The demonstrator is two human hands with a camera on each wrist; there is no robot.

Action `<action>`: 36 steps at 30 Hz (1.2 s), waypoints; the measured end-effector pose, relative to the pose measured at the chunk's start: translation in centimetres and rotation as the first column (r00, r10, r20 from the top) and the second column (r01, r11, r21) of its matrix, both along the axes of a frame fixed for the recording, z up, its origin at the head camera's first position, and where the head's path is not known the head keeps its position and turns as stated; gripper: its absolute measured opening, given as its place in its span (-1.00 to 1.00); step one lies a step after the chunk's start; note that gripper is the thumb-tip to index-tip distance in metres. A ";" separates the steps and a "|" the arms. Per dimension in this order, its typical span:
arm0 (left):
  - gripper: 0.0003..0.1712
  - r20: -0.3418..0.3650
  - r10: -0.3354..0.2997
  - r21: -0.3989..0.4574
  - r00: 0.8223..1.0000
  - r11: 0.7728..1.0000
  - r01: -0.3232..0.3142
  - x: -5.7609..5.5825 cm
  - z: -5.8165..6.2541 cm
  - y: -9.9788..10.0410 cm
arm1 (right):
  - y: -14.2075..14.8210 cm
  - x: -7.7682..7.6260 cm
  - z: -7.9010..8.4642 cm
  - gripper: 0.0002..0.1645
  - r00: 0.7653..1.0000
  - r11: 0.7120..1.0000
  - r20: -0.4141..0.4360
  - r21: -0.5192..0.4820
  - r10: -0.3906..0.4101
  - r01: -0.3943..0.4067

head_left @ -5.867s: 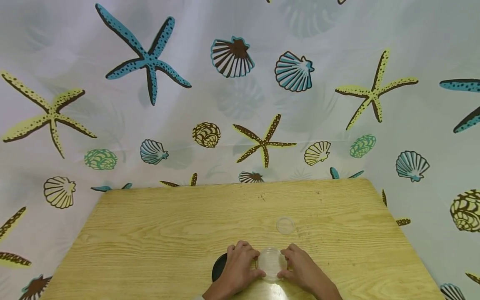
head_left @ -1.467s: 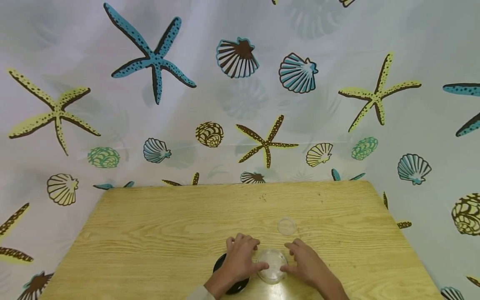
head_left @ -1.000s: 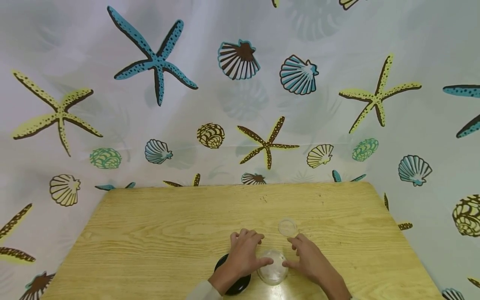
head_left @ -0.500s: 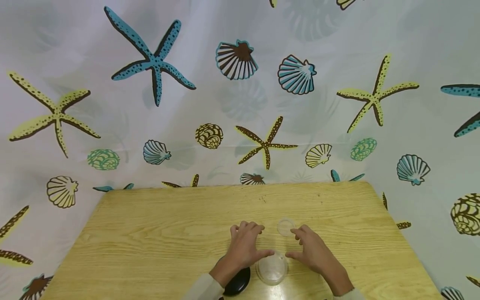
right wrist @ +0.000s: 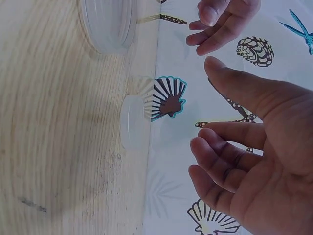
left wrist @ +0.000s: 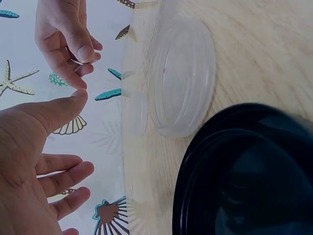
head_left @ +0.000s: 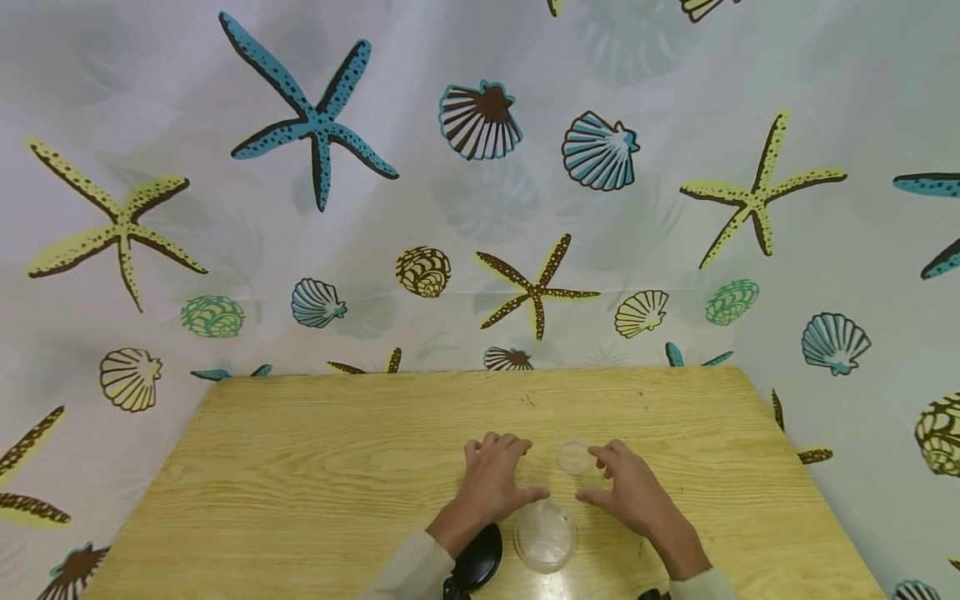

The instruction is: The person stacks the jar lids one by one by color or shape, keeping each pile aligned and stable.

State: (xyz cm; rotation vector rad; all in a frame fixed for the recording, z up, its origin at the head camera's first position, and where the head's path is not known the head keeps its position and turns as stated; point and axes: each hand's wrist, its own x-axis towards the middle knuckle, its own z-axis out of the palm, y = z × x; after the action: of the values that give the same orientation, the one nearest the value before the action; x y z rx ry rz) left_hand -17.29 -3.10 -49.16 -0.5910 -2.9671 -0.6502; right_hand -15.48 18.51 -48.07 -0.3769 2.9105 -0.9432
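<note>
My left hand (head_left: 491,479) hovers forward of a round clear plastic container (head_left: 546,537), fingers loosely bent and thumb apart, holding nothing. Opposite it is my right hand (head_left: 630,492), its thumb and fingers spread apart and nothing between them. In the head view its fingertips come right at the edge of a small clear round disc (head_left: 574,457). The right wrist view shows this disc (right wrist: 132,122) lying on the table, apart from that hand. A black round dish (head_left: 480,557) sits left of the container, partly hidden by the left forearm; its hollow inside shows in the left wrist view.
All three round things stand on a wood-grain table (head_left: 337,467). A white curtain (head_left: 480,192) printed with starfish and shells hangs behind the table and along its sides.
Earlier, both hands held the clear container by its sides. They have let go and moved forward, away from me, above it. Container, disc and black dish stay about where they were.
</note>
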 end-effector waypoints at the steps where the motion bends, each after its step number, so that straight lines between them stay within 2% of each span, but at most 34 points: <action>1: -0.25 -0.003 0.000 0.001 1.000 1.000 0.000 -0.1 0.0 0.1 | 0.1 -0.1 0.0 -0.28 1.000 1.000 0.002 0.002 -0.002 0.002; 17: -0.22 -0.027 0.002 0.012 1.000 1.000 -0.002 -1.6 0.6 1.1 | 1.0 -1.7 -0.1 -0.26 0.999 1.000 -0.035 0.026 -0.006 0.007; 29: -0.23 0.011 0.000 0.012 1.000 1.000 0.000 -2.8 0.6 1.5 | 1.2 -2.9 -0.3 -0.27 1.000 0.998 -0.025 0.054 -0.015 0.016; 36: -0.22 0.045 -0.007 0.049 0.999 0.999 0.004 -3.2 0.5 1.8 | 1.6 -3.4 -0.9 -0.24 1.000 0.999 0.001 0.037 -0.019 0.019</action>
State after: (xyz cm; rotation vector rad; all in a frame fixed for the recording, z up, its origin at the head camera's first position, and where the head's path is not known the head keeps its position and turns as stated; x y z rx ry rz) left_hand -20.53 -1.27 -48.65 -0.5888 -2.9819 -0.7447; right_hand -18.89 20.15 -48.99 -0.3471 2.9308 -0.8895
